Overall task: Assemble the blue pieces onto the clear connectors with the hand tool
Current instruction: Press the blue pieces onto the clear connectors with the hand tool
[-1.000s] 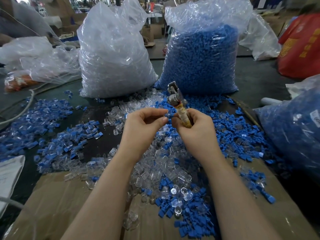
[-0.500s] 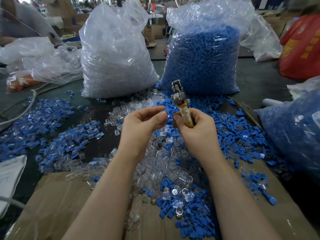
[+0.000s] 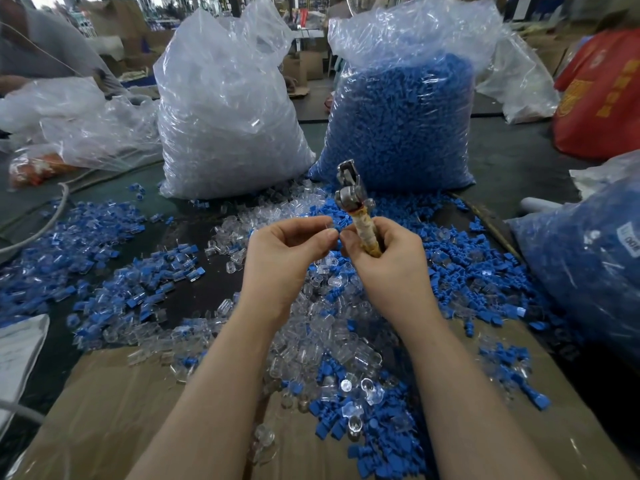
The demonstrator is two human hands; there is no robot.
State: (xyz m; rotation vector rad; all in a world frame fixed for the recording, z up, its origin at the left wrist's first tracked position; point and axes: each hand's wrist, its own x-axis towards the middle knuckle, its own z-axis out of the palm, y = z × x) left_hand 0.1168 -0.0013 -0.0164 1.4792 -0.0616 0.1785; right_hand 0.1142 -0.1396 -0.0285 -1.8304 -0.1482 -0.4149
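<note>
right hand point(image 3: 384, 261) grips the hand tool point(image 3: 356, 209), tan-wrapped handle, metal head up; left hand point(image 3: 287, 251) pinches something small.

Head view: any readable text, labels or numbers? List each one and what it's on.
White label on the bag of blue pieces at right: rotated digits, perhaps "000", partly cut off, not surely readable.
Red bag at far right: yellow printed characters, too blurred to read.
Hand tool, clear connectors bag: no text visible.

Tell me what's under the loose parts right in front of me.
Flattened brown cardboard lies under the nearer blue pieces and clear connectors; farther back, a dark tabletop. Beneath the thick pile, hidden.
</note>
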